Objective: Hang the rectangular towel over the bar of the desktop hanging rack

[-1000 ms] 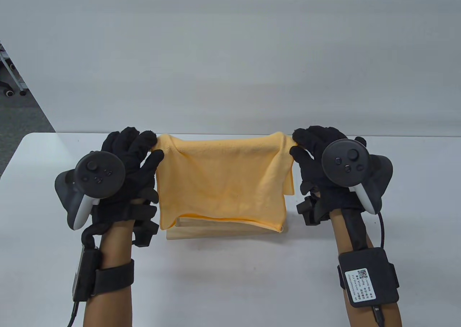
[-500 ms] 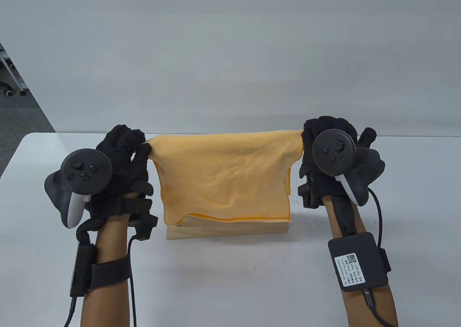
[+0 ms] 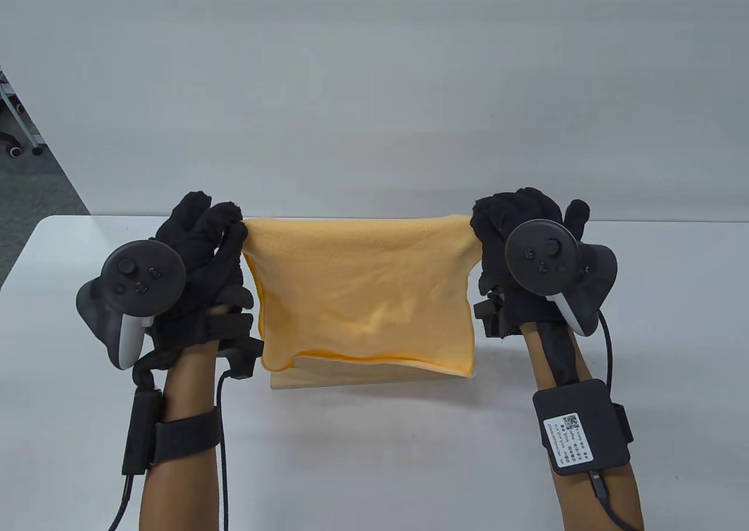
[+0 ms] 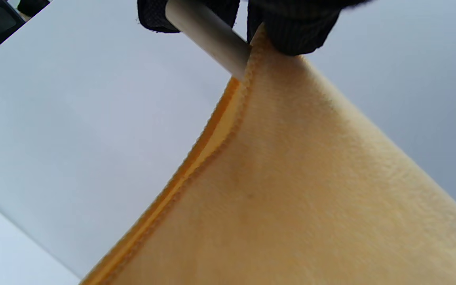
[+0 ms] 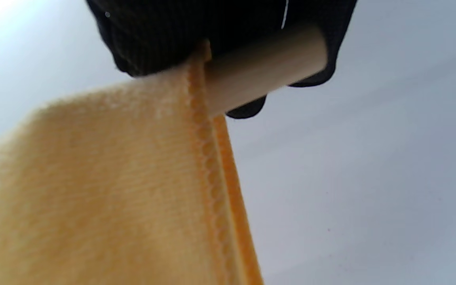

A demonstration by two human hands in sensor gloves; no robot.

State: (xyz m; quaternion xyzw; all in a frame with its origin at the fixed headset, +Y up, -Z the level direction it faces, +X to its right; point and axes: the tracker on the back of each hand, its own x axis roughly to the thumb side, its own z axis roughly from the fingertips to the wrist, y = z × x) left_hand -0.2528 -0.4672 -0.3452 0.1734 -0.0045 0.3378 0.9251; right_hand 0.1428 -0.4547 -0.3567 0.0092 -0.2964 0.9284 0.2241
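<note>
Yellow-orange terry towel (image 3: 363,291) hangs over the round pale wooden bar (image 4: 208,33), centre frame; left hand (image 3: 202,261) and right hand (image 3: 515,244) fingers apparently pinch its top corners.

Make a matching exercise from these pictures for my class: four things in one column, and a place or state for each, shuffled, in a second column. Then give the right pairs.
Column 1
1. towel
2. rack bar
3. wooden base
4. left hand

Column 2
A. flat on the white table, under the hanging cloth
B. pinching the cloth's top corner on the table view's left
C. pale round rod, its end poking out past the cloth's hem
D. orange, draped and hanging in two layers

Pairs: 1-D, 2-C, 3-A, 4-B
</note>
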